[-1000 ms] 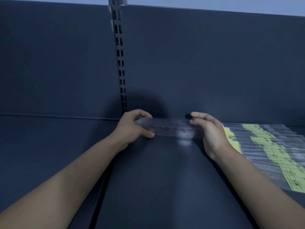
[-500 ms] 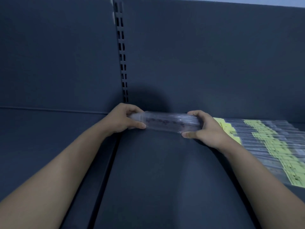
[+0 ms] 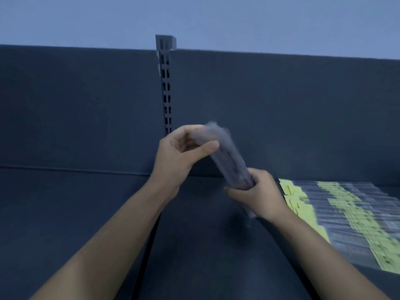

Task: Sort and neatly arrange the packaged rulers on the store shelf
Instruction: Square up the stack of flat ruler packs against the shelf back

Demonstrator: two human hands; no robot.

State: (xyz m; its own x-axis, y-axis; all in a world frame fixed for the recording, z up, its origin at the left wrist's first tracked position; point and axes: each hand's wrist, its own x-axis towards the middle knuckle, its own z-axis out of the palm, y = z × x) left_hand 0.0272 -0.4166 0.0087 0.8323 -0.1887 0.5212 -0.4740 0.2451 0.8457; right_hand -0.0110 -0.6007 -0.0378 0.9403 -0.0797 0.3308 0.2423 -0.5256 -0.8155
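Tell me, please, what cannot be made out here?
Head view:
Held rulers: motion-blurred, count and markings unreadable.
Their gripped parts: covered by the right hand and left hand.
Yellow labels: print too blurred; the row runs off the right edge.

A bundle of clear-packaged rulers [image 3: 230, 166] is held off the shelf [image 3: 194, 245], steeply tilted. Its upper end leans up and to the left, pinched in the left hand [image 3: 184, 152], and its lower end is gripped in the right hand [image 3: 259, 194]. The bundle is blurred, with dark print showing through the plastic. To the right, a row of packaged rulers [image 3: 350, 215] lies flat on the shelf, overlapping side by side from back to front — clear sleeves with yellow-green labels.
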